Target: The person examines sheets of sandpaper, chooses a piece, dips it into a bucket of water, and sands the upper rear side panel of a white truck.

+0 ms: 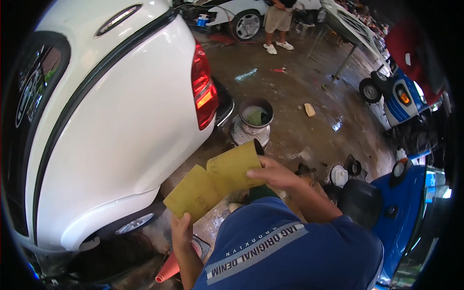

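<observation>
A sheet of yellow-backed sandpaper (pixel 215 181) spans both my hands in front of my chest. Its top edge has a notch near the middle, and I cannot tell whether it is one partly torn sheet or two pieces that overlap. My left hand (pixel 181 233) pinches the lower left end, thumb on top. At the other end, my right hand (pixel 274 174) grips the sheet with its thumb on the yellow side and the other fingers behind. The dark grit side shows where the right end curls.
A white car (pixel 121 111) with a red tail light (pixel 204 87) stands close on the left. Ahead, a pot (pixel 256 116) of greenish water sits on a white stool (pixel 249 134). A yellowish sponge (pixel 310 110) lies on the wet floor. An orange cone (pixel 170 267), blue vehicle (pixel 401 208) and standing person (pixel 279 21) surround me.
</observation>
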A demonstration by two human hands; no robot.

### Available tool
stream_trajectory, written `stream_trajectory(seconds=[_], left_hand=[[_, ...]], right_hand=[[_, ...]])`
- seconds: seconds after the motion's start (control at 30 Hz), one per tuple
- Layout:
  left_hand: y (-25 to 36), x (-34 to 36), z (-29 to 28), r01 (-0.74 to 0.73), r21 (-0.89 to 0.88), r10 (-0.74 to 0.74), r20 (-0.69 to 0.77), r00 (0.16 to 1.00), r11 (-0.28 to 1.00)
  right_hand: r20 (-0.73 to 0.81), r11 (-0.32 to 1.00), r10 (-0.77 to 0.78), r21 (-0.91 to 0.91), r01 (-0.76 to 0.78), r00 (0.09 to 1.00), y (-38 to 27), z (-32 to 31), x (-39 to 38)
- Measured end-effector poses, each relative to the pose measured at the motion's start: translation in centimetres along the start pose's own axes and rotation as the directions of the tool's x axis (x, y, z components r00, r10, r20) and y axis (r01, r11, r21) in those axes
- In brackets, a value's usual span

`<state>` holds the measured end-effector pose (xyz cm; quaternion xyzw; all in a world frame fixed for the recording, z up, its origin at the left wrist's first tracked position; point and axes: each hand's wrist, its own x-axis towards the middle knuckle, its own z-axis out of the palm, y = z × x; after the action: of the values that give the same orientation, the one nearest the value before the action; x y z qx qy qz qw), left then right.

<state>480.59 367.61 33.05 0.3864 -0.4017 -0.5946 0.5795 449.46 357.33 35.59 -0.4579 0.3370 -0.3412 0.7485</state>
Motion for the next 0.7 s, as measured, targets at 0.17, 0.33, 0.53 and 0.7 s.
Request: stream_trajectory(seconds=[0.17, 0.33, 0.53, 0.7], left_hand=[[-1.2, 0.6, 0.7, 0.129, -0.147, -0.155, -0.184, 0.971, 0.981], [-1.3, 0.6, 0.3, 0.171, -0.318, -0.219, -0.124, 0.968, 0.932], [-2.7, 1.4, 1.3, 0.261, -0.293, -0.304, -0.112, 0.946, 0.920], [-4.6, 3.6, 3.4, 0.263, -0.348, -0.324, -0.129, 0.937, 0.900]], right_hand=[[-0.086, 0.977, 0.099, 0.198, -0.081, 0.991, 1.1, -0.2, 0.0], [-0.172, 0.955, 0.089, 0.294, -0.035, 0.981, 1.8, -1.5, -0.4], [-0.253, 0.914, 0.137, 0.405, -0.024, 0.958, 2.5, -2.4, -1.6], [-0.381, 0.885, 0.165, 0.464, 0.033, 0.910, 3.5, -3.4, -2.8]])
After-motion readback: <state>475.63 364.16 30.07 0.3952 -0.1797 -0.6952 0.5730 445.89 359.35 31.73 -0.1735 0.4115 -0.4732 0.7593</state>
